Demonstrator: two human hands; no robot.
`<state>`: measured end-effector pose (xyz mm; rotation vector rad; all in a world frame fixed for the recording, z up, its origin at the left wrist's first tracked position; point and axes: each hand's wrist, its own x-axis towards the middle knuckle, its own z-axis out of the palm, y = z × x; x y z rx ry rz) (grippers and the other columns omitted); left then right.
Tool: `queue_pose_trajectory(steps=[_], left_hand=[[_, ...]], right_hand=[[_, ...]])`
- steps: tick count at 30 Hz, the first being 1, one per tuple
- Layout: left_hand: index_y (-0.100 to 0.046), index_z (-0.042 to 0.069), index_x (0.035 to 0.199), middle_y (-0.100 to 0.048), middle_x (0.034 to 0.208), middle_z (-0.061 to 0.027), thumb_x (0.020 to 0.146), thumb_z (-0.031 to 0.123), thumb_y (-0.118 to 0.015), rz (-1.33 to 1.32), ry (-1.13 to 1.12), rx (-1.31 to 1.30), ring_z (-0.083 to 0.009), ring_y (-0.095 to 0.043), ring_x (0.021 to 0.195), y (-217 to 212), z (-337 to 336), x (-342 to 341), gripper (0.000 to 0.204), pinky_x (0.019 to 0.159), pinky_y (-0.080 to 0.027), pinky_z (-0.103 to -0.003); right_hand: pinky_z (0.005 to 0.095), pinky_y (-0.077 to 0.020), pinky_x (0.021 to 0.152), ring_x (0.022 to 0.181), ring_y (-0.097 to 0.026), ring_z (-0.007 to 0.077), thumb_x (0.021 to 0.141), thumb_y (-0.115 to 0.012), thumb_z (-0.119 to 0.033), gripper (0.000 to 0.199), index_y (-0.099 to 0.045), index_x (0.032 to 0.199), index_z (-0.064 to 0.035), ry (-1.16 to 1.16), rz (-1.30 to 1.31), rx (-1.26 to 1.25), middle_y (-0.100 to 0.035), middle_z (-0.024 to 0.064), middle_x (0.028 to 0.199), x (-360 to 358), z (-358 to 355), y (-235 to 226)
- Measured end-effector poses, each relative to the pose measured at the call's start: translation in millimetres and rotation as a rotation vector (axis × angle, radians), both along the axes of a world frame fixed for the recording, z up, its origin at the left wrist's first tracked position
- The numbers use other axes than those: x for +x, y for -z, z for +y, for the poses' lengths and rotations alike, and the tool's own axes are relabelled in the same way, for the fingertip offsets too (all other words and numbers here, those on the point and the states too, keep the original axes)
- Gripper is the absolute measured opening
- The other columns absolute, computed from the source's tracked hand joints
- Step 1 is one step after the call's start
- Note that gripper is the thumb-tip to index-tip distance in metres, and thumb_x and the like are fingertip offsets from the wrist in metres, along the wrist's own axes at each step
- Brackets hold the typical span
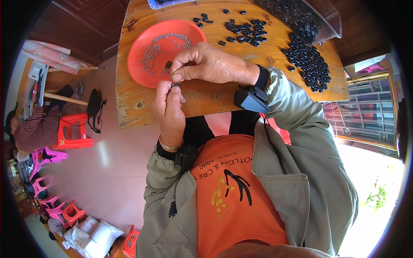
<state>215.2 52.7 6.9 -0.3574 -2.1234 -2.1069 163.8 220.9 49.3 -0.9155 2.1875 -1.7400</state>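
Note:
My left hand [170, 107] is closed, with a small black plastic part [175, 84] pinched between thumb and forefinger. Just above it, my right hand [208, 63] is closed in a pinch, its thumb and fingertip nearly meeting the part; anything between them is too small to make out. Both hands are over the near edge of a red-orange bowl [137, 56]. In the bowl lie many short, thin grey metal pieces [150, 53]. A dark little piece [168, 64] shows beside my right fingertips; I cannot tell whether it is held.
On the wooden table [206, 101], small black oval parts [247, 32] lie scattered at the back, with a denser pile [309, 62] at right. A clear bin [329, 26] of dark parts leans beside them. At left, a person [36, 129] sits near a red stool [73, 131].

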Motion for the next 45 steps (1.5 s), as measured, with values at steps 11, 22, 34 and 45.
queue_pose_trajectory(steps=[11,22,34,45], left_hand=[[-0.048,0.002,0.077,-0.047,0.060,-0.0007,0.090,0.009,-0.050,-0.006,0.000,0.031,-0.0072,-0.040,0.056,4.0,-1.4,-0.5,0.016,0.051,-0.032,-0.024],[-0.052,0.000,0.079,-0.049,0.062,-0.0021,0.091,0.012,-0.050,-0.023,0.022,0.025,-0.0079,-0.042,0.057,4.9,-2.9,0.7,0.017,0.052,-0.034,-0.023],[-0.054,-0.001,0.088,-0.051,0.065,-0.0031,0.091,0.012,-0.046,-0.006,0.073,0.139,-0.0083,-0.046,0.060,-12.9,-13.6,-7.4,0.015,0.057,-0.036,-0.022],[-0.055,0.001,0.082,-0.053,0.066,-0.0018,0.090,0.014,-0.049,0.267,0.208,0.153,-0.0071,-0.048,0.057,-111.4,23.2,-103.6,0.016,0.053,-0.036,-0.020]], right_hand=[[0.0333,-0.0492,0.066,0.071,-0.065,0.0229,0.084,-0.066,-0.016,0.012,-0.065,0.084,-0.0043,0.097,0.234,0.181,-0.067,0.0102,0.075,5.6,-4.2,-4.7],[0.0366,-0.0460,0.059,0.068,-0.061,0.0297,0.083,-0.065,-0.013,0.010,-0.060,0.079,-0.0048,0.130,0.362,0.248,-0.061,0.0107,0.073,8.9,-7.1,3.4],[0.0299,-0.0502,0.061,0.067,-0.065,0.0214,0.084,-0.067,-0.019,0.016,-0.068,0.088,-0.0034,0.698,0.390,0.321,-0.068,0.0084,0.077,-18.5,72.6,-33.0],[0.0424,-0.0498,0.068,0.077,-0.062,0.0350,0.072,-0.062,-0.021,0.017,-0.066,0.080,-0.0063,0.503,0.490,1.016,-0.065,0.0139,0.079,-31.1,101.2,-1.2]])
